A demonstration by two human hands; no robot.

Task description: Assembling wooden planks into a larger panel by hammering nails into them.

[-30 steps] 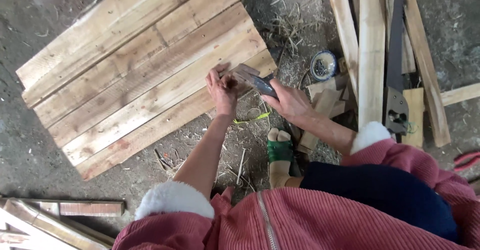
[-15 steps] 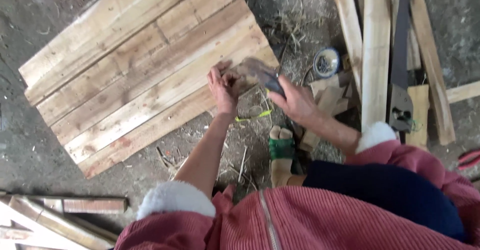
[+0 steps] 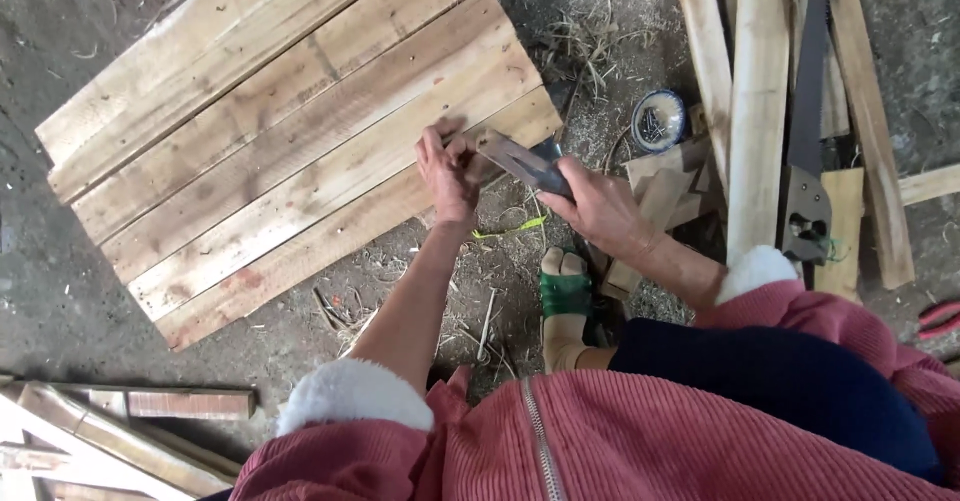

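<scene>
Head view, right hand [image 3: 600, 206] fingers gripping hammer [image 3: 525, 161], left hand [image 3: 447, 173] fingers pinched on plank panel [image 3: 290, 131], round tin [image 3: 658, 121] of nails

A small round blue tin [image 3: 659, 121] sits on the dirt. A long saw [image 3: 806, 131] lies on pale wooden planks [image 3: 757, 101]. Red pliers [image 3: 938, 318] lie nearby.

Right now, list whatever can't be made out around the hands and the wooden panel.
- Head view: what the left hand pinches against the wooden panel is hidden by its own fingers.
- The flat tool in the right hand: its handle is covered by the palm, its kind unclear.
- The small round tin: contents too small to tell.
- The saw: blade cut off by the top edge.
</scene>
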